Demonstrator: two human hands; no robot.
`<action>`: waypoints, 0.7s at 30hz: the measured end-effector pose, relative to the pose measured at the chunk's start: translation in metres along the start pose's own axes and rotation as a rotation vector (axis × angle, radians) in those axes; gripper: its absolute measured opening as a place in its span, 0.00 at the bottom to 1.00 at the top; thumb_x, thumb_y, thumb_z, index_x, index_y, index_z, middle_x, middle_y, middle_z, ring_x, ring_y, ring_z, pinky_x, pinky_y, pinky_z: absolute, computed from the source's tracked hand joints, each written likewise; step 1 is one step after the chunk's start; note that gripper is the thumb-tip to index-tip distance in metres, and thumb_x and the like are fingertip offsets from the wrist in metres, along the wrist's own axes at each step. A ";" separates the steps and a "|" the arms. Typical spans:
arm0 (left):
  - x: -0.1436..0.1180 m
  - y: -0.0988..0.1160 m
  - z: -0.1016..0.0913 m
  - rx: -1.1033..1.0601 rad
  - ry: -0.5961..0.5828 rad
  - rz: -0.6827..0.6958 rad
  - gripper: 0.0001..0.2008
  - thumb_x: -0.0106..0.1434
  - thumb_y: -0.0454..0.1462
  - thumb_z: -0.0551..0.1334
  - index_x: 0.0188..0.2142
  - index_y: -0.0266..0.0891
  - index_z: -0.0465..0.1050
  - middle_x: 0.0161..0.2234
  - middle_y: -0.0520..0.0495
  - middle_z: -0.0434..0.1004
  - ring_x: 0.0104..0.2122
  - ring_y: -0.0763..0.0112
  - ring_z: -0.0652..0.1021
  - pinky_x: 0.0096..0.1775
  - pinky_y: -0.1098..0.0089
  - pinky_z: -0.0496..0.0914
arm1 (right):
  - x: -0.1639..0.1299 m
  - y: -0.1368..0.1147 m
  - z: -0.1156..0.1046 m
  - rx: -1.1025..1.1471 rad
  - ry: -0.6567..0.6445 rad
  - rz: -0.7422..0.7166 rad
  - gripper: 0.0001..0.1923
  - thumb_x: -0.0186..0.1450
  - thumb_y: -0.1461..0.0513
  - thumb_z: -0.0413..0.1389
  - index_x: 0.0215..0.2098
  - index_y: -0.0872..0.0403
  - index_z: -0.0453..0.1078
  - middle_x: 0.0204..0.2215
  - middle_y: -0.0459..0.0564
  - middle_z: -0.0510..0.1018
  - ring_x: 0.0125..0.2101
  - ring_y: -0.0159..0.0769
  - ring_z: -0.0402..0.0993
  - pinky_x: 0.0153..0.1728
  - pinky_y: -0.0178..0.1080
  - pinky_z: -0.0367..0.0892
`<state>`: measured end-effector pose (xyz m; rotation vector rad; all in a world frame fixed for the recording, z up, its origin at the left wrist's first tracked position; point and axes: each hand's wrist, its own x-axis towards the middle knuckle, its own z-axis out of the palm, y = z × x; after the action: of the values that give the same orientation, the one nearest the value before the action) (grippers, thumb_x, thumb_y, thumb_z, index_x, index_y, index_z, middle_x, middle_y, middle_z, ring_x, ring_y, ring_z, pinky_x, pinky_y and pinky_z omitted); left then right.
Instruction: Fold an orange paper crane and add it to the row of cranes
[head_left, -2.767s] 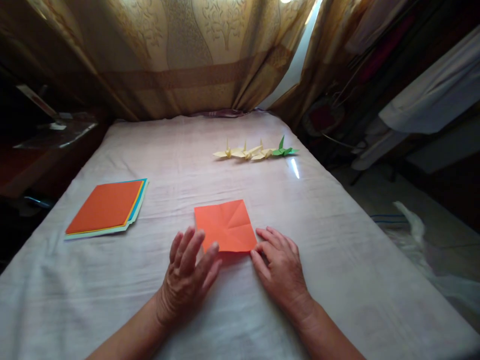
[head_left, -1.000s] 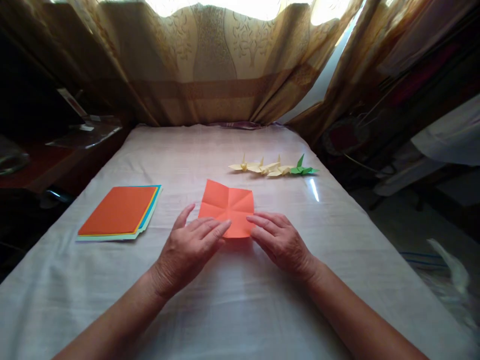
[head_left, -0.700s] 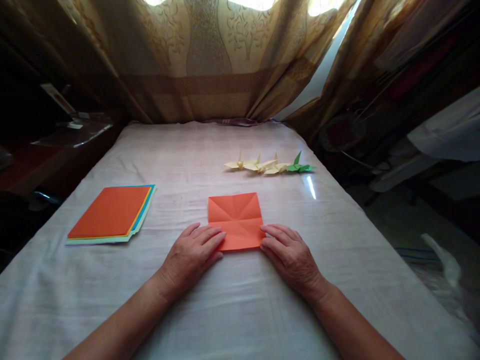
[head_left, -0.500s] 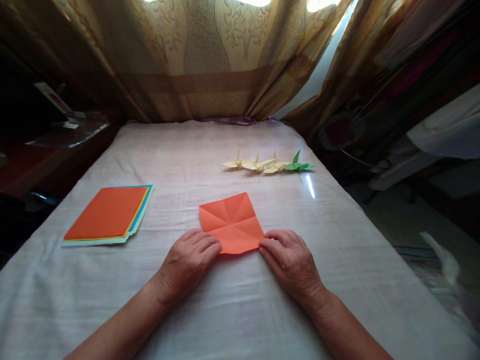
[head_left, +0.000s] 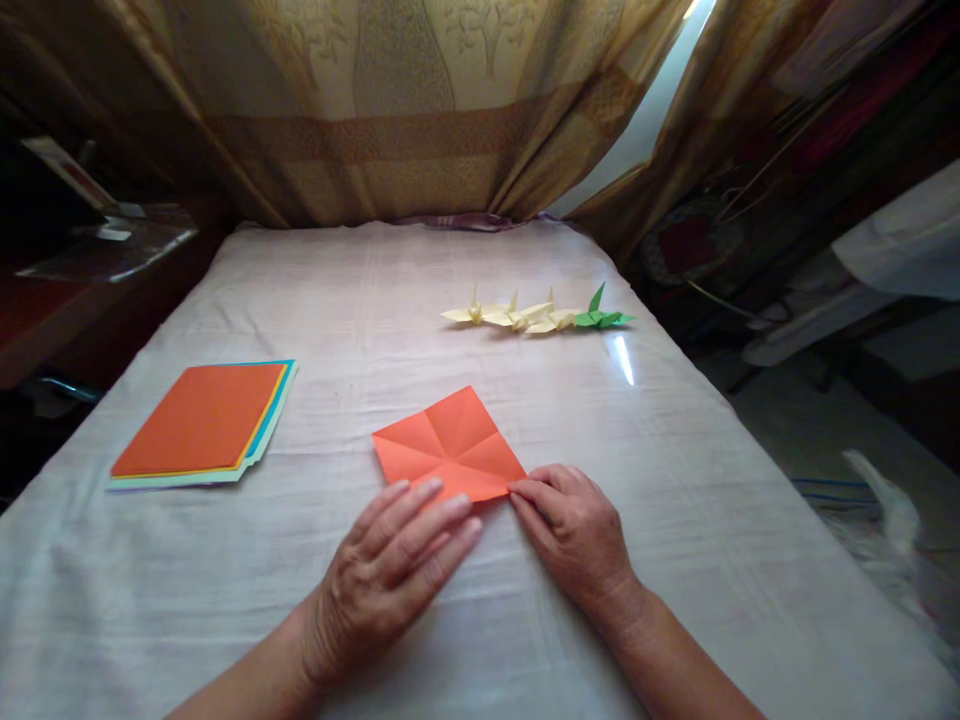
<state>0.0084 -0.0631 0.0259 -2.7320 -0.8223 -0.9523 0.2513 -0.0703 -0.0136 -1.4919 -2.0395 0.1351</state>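
A square orange sheet of origami paper (head_left: pixel 450 440) lies before me on the white cloth, with crease lines crossing at its middle. My right hand (head_left: pixel 574 535) pinches its right corner between thumb and fingers. Over the near edge of the paper is my left hand (head_left: pixel 397 560), its fingers stretched out and hiding the near left part of the sheet. Whether those fingertips touch the paper I cannot tell.
To the left lies a stack of coloured paper (head_left: pixel 199 420), orange on top. Several cream folded paper cranes (head_left: pixel 517 315) and a green crane (head_left: pixel 602 312) stand in a row toward the back right. A patterned curtain (head_left: pixel 412 120) hangs behind the cloth-covered surface (head_left: pixel 337 280).
My left hand has let go of the sheet's near left corner and moved right, its fingers straightened. The paper has turned slightly, still pinched by my right hand. The view has shifted a little.
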 end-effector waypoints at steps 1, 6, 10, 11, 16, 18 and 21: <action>0.001 0.005 0.002 -0.056 -0.032 0.083 0.16 0.70 0.28 0.53 0.51 0.39 0.74 0.51 0.49 0.77 0.59 0.65 0.69 0.63 0.62 0.58 | 0.000 -0.001 0.000 0.002 -0.001 0.009 0.09 0.69 0.61 0.53 0.34 0.51 0.75 0.30 0.48 0.76 0.33 0.36 0.70 0.36 0.36 0.62; 0.004 0.013 0.024 -0.083 -0.232 0.128 0.15 0.71 0.34 0.54 0.54 0.35 0.72 0.56 0.48 0.74 0.58 0.64 0.70 0.63 0.61 0.60 | 0.002 -0.003 0.001 -0.011 0.006 0.024 0.10 0.69 0.61 0.52 0.32 0.52 0.74 0.29 0.48 0.75 0.32 0.36 0.70 0.36 0.36 0.61; 0.003 0.008 0.034 -0.068 -0.354 0.047 0.22 0.72 0.43 0.53 0.59 0.32 0.66 0.60 0.41 0.69 0.61 0.59 0.67 0.62 0.58 0.61 | 0.002 -0.003 0.001 -0.018 0.013 0.007 0.10 0.69 0.61 0.52 0.33 0.51 0.74 0.29 0.48 0.76 0.31 0.35 0.70 0.35 0.36 0.61; 0.002 0.007 0.034 -0.070 -0.373 0.042 0.22 0.71 0.43 0.54 0.59 0.32 0.65 0.60 0.40 0.68 0.62 0.59 0.66 0.62 0.58 0.61 | 0.002 -0.002 0.001 -0.015 0.014 0.005 0.10 0.70 0.61 0.52 0.33 0.51 0.74 0.29 0.48 0.76 0.32 0.35 0.70 0.35 0.36 0.61; -0.002 0.006 0.031 -0.064 -0.447 0.041 0.26 0.71 0.45 0.54 0.62 0.31 0.61 0.63 0.40 0.63 0.63 0.56 0.64 0.62 0.55 0.61 | 0.001 0.000 0.002 0.020 0.037 0.017 0.07 0.69 0.61 0.52 0.36 0.53 0.71 0.30 0.48 0.77 0.33 0.36 0.71 0.37 0.37 0.63; -0.003 0.006 0.031 -0.058 -0.457 0.039 0.27 0.71 0.46 0.54 0.62 0.31 0.61 0.64 0.40 0.62 0.63 0.55 0.64 0.61 0.54 0.62 | 0.000 0.001 0.002 0.044 0.062 0.040 0.05 0.69 0.62 0.52 0.36 0.53 0.69 0.30 0.48 0.77 0.32 0.36 0.71 0.36 0.37 0.64; -0.003 0.005 0.032 -0.053 -0.456 0.032 0.27 0.71 0.46 0.53 0.62 0.31 0.61 0.64 0.40 0.62 0.63 0.55 0.64 0.61 0.54 0.63 | 0.001 0.005 0.001 0.080 0.073 0.069 0.03 0.67 0.65 0.52 0.35 0.53 0.67 0.30 0.48 0.76 0.32 0.36 0.71 0.36 0.37 0.65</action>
<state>0.0265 -0.0587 -0.0011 -3.0460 -0.8190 -0.3451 0.2545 -0.0679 -0.0161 -1.4972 -1.9039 0.1853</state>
